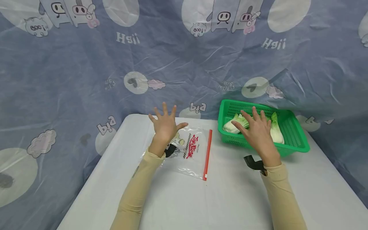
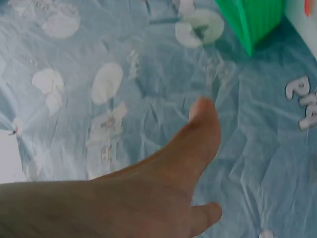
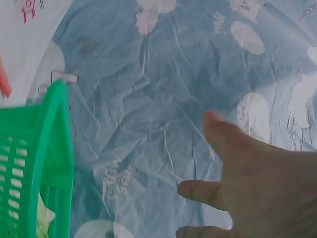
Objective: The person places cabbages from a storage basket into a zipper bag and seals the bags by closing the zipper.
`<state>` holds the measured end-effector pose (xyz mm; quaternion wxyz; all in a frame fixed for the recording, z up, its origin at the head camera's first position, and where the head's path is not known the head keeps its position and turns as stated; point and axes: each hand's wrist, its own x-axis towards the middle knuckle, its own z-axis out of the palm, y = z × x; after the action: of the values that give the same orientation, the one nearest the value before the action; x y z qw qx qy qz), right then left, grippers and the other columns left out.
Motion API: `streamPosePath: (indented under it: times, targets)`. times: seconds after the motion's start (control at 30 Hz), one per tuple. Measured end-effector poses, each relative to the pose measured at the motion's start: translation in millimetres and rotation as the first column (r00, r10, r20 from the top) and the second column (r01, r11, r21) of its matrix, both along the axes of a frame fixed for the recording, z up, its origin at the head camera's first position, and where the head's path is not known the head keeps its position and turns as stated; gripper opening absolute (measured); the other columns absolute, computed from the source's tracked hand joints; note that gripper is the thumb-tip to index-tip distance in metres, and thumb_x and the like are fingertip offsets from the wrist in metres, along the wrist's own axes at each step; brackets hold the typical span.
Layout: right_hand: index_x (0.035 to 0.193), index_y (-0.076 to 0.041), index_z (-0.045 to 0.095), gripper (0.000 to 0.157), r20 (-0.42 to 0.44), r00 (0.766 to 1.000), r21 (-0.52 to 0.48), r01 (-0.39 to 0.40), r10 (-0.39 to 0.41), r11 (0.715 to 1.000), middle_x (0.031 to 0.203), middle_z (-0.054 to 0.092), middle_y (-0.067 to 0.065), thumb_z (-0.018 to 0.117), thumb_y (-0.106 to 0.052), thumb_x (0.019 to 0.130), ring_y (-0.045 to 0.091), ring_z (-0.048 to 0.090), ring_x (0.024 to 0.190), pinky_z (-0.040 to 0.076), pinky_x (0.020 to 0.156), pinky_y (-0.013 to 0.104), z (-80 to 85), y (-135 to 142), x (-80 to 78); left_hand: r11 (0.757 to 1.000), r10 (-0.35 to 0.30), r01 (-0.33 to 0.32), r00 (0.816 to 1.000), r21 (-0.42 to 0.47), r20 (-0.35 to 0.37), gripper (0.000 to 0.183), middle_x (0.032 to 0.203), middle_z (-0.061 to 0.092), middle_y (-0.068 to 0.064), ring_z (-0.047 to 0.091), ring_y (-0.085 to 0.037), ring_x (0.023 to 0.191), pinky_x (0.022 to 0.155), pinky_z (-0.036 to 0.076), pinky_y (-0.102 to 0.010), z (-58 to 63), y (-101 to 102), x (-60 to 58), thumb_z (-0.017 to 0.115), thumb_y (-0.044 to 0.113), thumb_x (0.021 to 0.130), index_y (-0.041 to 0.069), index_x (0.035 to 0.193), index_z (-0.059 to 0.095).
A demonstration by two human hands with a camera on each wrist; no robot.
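Observation:
My left hand [image 1: 164,127] is raised with its fingers spread, over a clear zip bag [image 1: 184,167] that has a red slider strip and red "Toy Story" lettering. The hand and wrist hide part of the bag's left side, where some shiny printed material shows. My right hand [image 1: 257,132] is also held up, fingers spread, overlapping the front of a green plastic basket [image 1: 297,135] in the head view. Inside the basket lie pale leafy vegetables, one cabbage-like head [image 1: 231,127] at left and another [image 1: 276,132] at right. Neither hand holds anything.
A white table [image 1: 230,198] carries the bag and the basket. Behind it hangs a grey-blue printed curtain [image 1: 178,64], close to the table's back edge and the basket. Each wrist wears a black strap mount [image 1: 254,163].

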<state>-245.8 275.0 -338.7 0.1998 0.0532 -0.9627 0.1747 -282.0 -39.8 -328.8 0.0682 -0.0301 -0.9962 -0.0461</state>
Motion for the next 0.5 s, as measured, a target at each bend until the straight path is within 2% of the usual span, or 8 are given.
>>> streamPosePath:
  times: [0.1, 0.13, 0.17, 0.23, 0.3, 0.37, 0.4, 0.5]
  targets:
    - [0.143, -0.009, 0.046, 0.062, -0.052, 0.996, -0.075, -0.078, 0.074, 0.994, 0.152, 0.028, 0.029, 0.059, -0.044, 0.094, 0.055, 0.023, 0.138, 0.021, 0.106, 0.071, -0.2, -8, 1.7, 0.999, -0.035, 0.035, 0.997, -0.009, -0.069, 0.086, 0.156, 0.024, -0.023, 0.035, -0.050, 0.136, 0.106, 0.037, -0.059, -7.6, 19, 0.4, 0.043, 0.072, 0.087, 0.019, 0.152, 0.030]
    - [0.141, -0.007, 0.048, 0.059, -0.072, 0.993, -0.091, -0.097, 0.091, 0.991, 0.150, 0.033, 0.029, 0.061, -0.040, 0.094, 0.053, 0.030, 0.136, 0.026, 0.106, 0.068, -1.3, -10, 2.2, 0.998, -0.056, 0.056, 0.995, 0.000, -0.080, 0.083, 0.153, 0.031, -0.025, 0.043, -0.049, 0.131, 0.102, 0.043, -0.055, -10.9, 26, 1.4, 0.044, 0.070, 0.088, 0.015, 0.150, 0.035]
    - [0.139, -0.006, 0.050, 0.055, -0.088, 0.991, -0.107, -0.111, 0.102, 0.988, 0.146, 0.039, 0.028, 0.061, -0.036, 0.095, 0.051, 0.042, 0.127, 0.034, 0.101, 0.065, -3.0, -13, 2.9, 0.997, -0.080, 0.081, 0.993, 0.016, -0.086, 0.080, 0.146, 0.041, -0.027, 0.052, -0.047, 0.123, 0.095, 0.049, -0.052, -14.5, 33, 2.5, 0.046, 0.068, 0.089, 0.011, 0.145, 0.042]
    - [0.134, -0.004, 0.053, 0.046, -0.110, 0.987, -0.158, -0.130, 0.113, 0.979, 0.138, 0.050, 0.026, 0.060, -0.029, 0.096, 0.046, 0.054, 0.115, 0.044, 0.092, 0.059, -7.8, -18, 5.1, 0.990, -0.132, 0.136, 0.988, 0.046, -0.077, 0.072, 0.127, 0.058, -0.025, 0.064, -0.041, 0.105, 0.080, 0.055, -0.046, -23.0, 46, 4.7, 0.050, 0.064, 0.090, 0.005, 0.130, 0.055]
    - [0.126, -0.002, 0.057, 0.035, -0.129, 0.986, -0.210, -0.135, 0.110, 0.968, 0.125, 0.060, 0.023, 0.058, -0.023, 0.097, 0.040, 0.062, 0.101, 0.051, 0.079, 0.053, -15.9, -23, 7.2, 0.977, -0.189, 0.193, 0.981, 0.087, -0.044, 0.061, 0.105, 0.067, -0.019, 0.068, -0.035, 0.087, 0.067, 0.056, -0.042, -33.0, 56, 5.2, 0.055, 0.060, 0.090, 0.003, 0.110, 0.064]
    - [0.116, -0.001, 0.058, 0.025, -0.142, 0.985, -0.261, -0.133, 0.098, 0.956, 0.111, 0.065, 0.020, 0.056, -0.017, 0.097, 0.036, 0.065, 0.087, 0.052, 0.067, 0.047, -26.2, -27, 9.3, 0.960, -0.251, 0.248, 0.968, 0.126, 0.010, 0.051, 0.086, 0.069, -0.011, 0.068, -0.029, 0.075, 0.061, 0.054, -0.040, -43.6, 65, 4.0, 0.060, 0.056, 0.089, 0.005, 0.091, 0.066]
    - [0.112, -0.001, 0.058, 0.021, -0.144, 0.985, -0.285, -0.132, 0.093, 0.950, 0.107, 0.066, 0.018, 0.055, -0.014, 0.096, 0.034, 0.066, 0.089, 0.053, 0.067, 0.046, -31.7, -29, 10.3, 0.951, -0.284, 0.276, 0.958, 0.140, 0.040, 0.048, 0.081, 0.068, -0.009, 0.067, -0.026, 0.071, 0.060, 0.053, -0.038, -49.0, 69, 3.0, 0.063, 0.054, 0.088, 0.007, 0.086, 0.066]
    - [0.103, -0.003, 0.059, 0.013, -0.112, 0.991, -0.343, -0.112, 0.078, 0.933, 0.094, 0.067, 0.014, 0.053, -0.010, 0.095, 0.027, 0.066, 0.077, 0.052, 0.063, 0.038, -51.0, -35, 13.2, 0.916, -0.382, 0.356, 0.915, 0.183, 0.129, 0.040, 0.073, 0.066, -0.004, 0.060, -0.018, 0.063, 0.057, 0.049, -0.035, -66.7, 80, -0.7, 0.069, 0.048, 0.085, 0.010, 0.075, 0.064]
